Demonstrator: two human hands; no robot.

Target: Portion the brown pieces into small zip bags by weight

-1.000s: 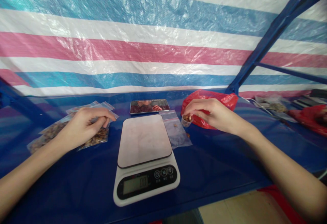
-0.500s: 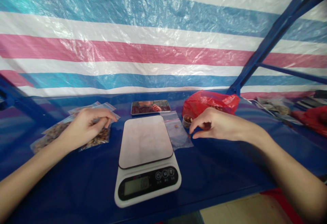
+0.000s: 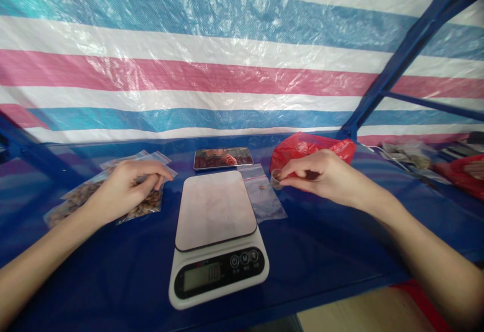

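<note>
My right hand is at a small clear plastic cup, its thumb and forefinger closed at the cup's right rim. The fingers partly cover the cup, and what it holds is mostly hidden. My left hand rests over zip bags of brown dried pieces, its fingers curled in and gripping nothing I can see. Between my hands stands a white kitchen scale; its display appears to read zero. A flat clear zip bag with a tiny brown piece on or in it lies beside the scale, partly under its edge.
A phone lies behind the scale. Behind my right hand sits a red plastic bag. More bags and a cable are at the far right. A blue frame post and a striped sheet bound the blue table.
My right hand has moved a little up and away from me, from beside the clear bag to the cup's rim. The small brown piece at its fingertips is out of sight. My left hand stays put.
</note>
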